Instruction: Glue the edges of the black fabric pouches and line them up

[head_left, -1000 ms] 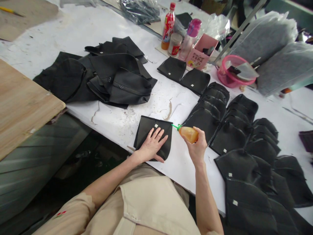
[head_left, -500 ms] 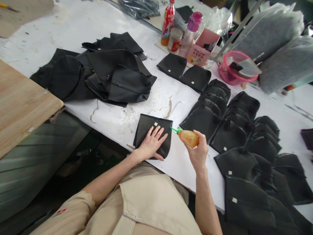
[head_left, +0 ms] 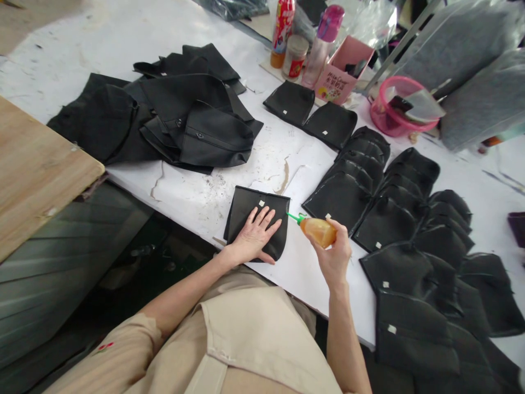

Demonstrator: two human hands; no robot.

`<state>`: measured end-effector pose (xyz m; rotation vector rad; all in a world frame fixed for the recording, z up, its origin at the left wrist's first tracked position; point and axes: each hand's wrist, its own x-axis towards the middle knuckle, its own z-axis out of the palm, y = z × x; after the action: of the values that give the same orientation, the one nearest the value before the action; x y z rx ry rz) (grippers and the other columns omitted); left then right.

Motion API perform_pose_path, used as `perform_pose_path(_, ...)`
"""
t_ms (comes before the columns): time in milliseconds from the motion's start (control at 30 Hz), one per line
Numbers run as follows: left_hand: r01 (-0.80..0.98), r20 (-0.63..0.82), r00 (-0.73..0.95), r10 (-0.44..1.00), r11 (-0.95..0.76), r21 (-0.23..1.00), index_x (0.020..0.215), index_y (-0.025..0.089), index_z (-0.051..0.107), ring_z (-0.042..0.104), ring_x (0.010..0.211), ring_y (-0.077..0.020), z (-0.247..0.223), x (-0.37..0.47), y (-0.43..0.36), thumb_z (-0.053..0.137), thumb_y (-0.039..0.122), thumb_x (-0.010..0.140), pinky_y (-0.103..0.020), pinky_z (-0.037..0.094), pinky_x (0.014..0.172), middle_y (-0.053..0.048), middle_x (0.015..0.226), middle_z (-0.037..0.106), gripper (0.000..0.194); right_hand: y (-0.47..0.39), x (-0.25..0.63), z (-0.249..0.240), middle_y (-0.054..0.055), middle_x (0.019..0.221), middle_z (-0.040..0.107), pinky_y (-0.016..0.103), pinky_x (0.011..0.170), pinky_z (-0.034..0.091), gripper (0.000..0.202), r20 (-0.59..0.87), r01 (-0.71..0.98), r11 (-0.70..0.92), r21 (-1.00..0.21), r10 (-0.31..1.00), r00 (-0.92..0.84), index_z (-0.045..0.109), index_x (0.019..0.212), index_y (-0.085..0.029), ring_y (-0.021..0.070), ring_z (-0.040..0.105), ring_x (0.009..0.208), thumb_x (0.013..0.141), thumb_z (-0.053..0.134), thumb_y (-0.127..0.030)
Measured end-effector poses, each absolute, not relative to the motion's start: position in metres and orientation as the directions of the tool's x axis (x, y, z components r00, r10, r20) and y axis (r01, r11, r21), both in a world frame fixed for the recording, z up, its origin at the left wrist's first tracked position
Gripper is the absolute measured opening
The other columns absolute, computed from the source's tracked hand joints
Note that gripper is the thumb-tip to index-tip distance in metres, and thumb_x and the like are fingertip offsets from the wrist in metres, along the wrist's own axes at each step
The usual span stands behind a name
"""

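Black panel [head_left: 243, 210] lies near a dark heap [head_left: 180, 98] and overlapping pieces [head_left: 338, 191].

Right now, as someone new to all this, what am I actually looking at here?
There is no machine: these are a person's own bare hands, seen from a camera worn on the head, looking forward and down. The left hand lies spread on a black piece on the white table. The right hand holds a squeeze bottle, its green nozzle near the piece's right edge. Farther right lie more black pieces; to the left, a black heap. Beyond stands a pink box.
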<state>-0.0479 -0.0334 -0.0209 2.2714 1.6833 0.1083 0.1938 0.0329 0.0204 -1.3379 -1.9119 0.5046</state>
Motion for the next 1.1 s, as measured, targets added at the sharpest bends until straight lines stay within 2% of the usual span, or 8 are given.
perform_pose_path(500,0.919,-0.14,0.308,0.941,-0.256,0.299,0.162,0.012,0.042,0.022,0.16,-0.0469,-0.019,-0.049,-0.032,0.086,0.078,0.063,-0.062,0.007,0.131,-0.026,0.171,0.029,0.127,-0.001,0.203,0.029,0.007,0.108,0.069,0.042,0.085,0.059,0.047,0.317,0.664,0.362,-0.654,0.928,-0.195,0.061,0.127,-0.025,0.0257,0.069,0.094,0.091,0.076,-0.052)
perform_pose_path(767,0.921,-0.144,0.305,0.941,-0.253,0.297,0.161,0.011,0.044,0.022,0.16,-0.0468,-0.016,-0.049,-0.032,0.087,0.076,0.064,-0.063,0.008,0.131,-0.028,0.171,0.029,0.125,-0.017,0.204,0.035,0.006,0.108,0.069,0.04,0.085,0.058,0.048,0.324,0.663,0.366,-0.653,0.926,-0.192,0.061,0.127,-0.026,0.0255,0.068,0.097,0.093,0.075,-0.056)
perform_pose_path(1100,0.919,-0.123,0.306,0.944,-0.26,0.295,0.16,0.01,0.045,0.025,0.159,-0.0464,-0.012,-0.049,-0.033,0.089,0.075,0.063,-0.063,0.012,0.13,-0.028,0.169,0.033,0.125,-0.036,0.211,0.037,0.005,0.109,0.066,0.04,0.085,0.057,0.049,0.279,0.632,0.33,-0.701,0.943,-0.182,0.061,0.129,-0.026,0.0249,0.067,0.098,0.09,0.08,-0.05)
